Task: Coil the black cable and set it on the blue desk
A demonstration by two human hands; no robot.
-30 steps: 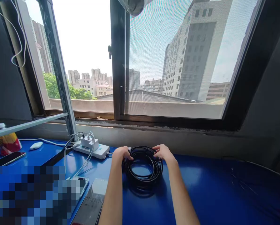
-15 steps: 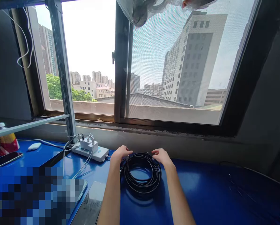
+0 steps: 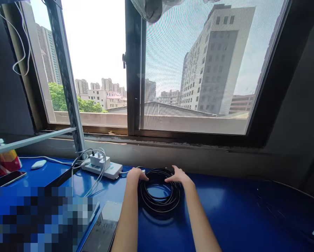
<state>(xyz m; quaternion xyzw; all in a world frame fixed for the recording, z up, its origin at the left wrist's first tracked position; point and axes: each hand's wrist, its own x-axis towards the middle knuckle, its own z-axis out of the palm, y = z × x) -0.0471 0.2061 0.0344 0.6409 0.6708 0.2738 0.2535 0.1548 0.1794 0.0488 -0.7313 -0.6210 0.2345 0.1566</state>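
Observation:
A coil of black cable [image 3: 161,210] lies on the blue tabletop, its loops stacked in a loose ring. My left hand [image 3: 136,175] is at the ring's upper left, with the thumb reaching over the loops toward the hollow middle. A small pale piece, perhaps a connector, shows beside those fingers. At the upper right is my right hand [image 3: 180,176], thumb and fingers spread apart across the loops. Neither hand is closed round the cable; whether the fingertips press on it I cannot tell.
A white power strip [image 3: 115,170] with plugged-in adapters and cords stands to the left. Nearer lies a dark glossy phone-like slab [image 3: 100,227]. Farther left are a bottle [image 3: 6,159], a phone [image 3: 7,178] and a metal shelf post [image 3: 65,70]. The window [image 3: 134,134] rises behind.
My right thumb has moved inward over the ring and the right fingers have spread. My left thumb has come down toward the hollow. The view has shifted slightly.

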